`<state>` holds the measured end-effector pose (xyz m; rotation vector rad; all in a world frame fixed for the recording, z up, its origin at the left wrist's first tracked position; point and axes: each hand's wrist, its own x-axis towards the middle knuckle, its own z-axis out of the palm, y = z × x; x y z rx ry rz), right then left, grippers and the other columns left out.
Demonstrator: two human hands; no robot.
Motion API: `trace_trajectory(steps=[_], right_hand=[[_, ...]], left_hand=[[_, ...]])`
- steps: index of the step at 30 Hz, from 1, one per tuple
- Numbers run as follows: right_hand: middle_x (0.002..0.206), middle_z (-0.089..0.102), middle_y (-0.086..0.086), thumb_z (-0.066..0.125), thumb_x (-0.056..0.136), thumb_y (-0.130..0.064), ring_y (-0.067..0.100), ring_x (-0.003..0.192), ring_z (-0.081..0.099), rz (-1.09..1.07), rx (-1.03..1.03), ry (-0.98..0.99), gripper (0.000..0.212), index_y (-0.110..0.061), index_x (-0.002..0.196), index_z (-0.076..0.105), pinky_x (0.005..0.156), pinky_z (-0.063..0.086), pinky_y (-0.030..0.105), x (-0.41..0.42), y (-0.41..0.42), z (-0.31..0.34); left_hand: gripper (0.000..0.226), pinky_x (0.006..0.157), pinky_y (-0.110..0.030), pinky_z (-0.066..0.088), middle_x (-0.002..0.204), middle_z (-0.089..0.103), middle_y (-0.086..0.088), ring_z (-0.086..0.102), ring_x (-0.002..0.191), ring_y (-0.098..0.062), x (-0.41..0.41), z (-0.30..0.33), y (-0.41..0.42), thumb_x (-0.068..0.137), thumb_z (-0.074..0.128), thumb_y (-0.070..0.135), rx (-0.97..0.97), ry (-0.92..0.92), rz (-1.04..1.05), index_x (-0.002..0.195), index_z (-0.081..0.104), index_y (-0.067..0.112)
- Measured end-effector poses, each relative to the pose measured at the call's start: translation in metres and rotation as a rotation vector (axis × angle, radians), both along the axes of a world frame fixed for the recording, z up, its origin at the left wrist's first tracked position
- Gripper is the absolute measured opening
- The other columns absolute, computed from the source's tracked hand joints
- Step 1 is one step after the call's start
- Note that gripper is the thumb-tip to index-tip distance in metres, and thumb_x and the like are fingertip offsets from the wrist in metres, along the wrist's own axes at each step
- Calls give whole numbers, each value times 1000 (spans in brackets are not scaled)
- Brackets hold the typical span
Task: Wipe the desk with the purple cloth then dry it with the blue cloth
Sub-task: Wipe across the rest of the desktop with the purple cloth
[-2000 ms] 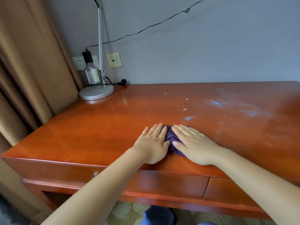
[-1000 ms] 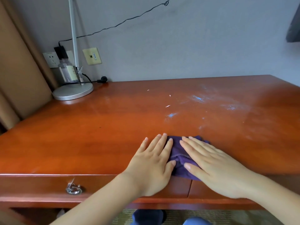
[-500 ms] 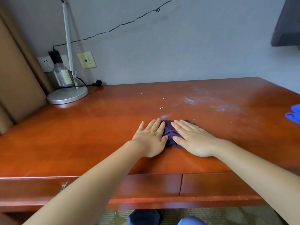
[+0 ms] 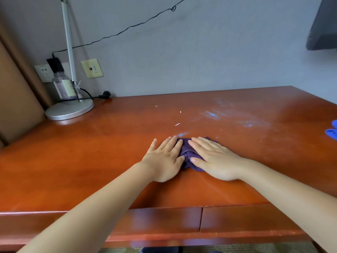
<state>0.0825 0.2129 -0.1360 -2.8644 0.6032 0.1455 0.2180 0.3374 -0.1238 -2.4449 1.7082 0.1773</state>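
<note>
Both flat hands, left hand (image 4: 164, 159) and right hand (image 4: 215, 159), press the purple cloth (image 4: 187, 156) on the tabletop (image 4: 91, 161); blue powder smears (image 4: 211, 115) remain, and the blue cloth (image 4: 331, 132) lies untouched.

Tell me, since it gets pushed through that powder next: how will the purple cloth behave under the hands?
The purple cloth is bunched between both flat hands, so it is probably soft and floppy. On the glossy desk it likely slides easily. It may wad up further rather than stay spread.

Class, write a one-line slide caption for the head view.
Both hands, left hand and right hand, press the purple cloth flat on the powder-streaked desk.
</note>
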Motion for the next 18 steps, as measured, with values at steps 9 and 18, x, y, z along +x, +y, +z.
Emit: trace_trajectory(steps=[9, 18], right_hand=[[150, -19, -23, 16, 101, -52, 3, 144, -18, 86, -32, -93, 61, -31, 151, -11, 117, -9, 25, -12, 2, -20], [159, -11, -13, 21, 99, -59, 8, 147, -12, 121, -26, -156, 66, -30, 153, -4, 116, -10, 24, 13, -28, -33]], left_hand=[[58, 118, -43, -12, 159, -16, 0, -15, 146, -14, -12, 0, 20, 102, 8, 43, -22, -40, -32, 152, -11, 19], [59, 117, -44, -13, 159, -19, 1, -18, 145, -13, 3, 2, 2, 102, 6, 44, 27, -65, -34, 151, -14, 20]])
